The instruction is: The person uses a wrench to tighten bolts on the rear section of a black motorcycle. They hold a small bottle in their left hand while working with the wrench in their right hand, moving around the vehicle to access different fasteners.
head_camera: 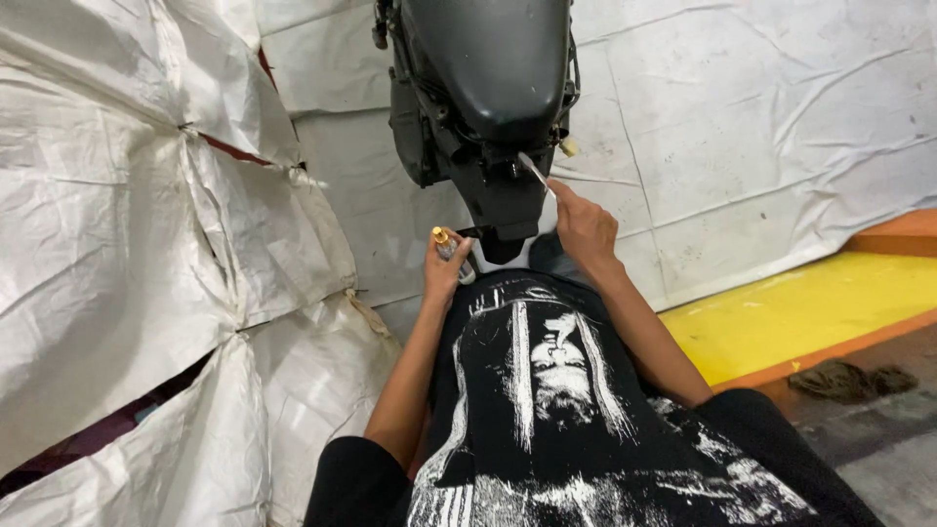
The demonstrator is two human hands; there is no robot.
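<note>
The left hand [444,268] was wrapped shut around a small spray can [451,252], gold nozzle up, held just below the black engine housing [488,88]. The right hand [584,226] pinched a thin silver rod [536,174] between its fingers, tip pressed against the lower rear edge of that housing, near a dark bracket [503,200].

The risk, as I judged it: that rod was slim and held only at one end, so a slip off the curved edge could have sent it skidding or dropping onto the white tarp [732,146]. The can sat low in a tight grip, nozzle close to the housing; a stray squeeze could have misted the black printed shirt [556,410] or the tarp instead.
</note>
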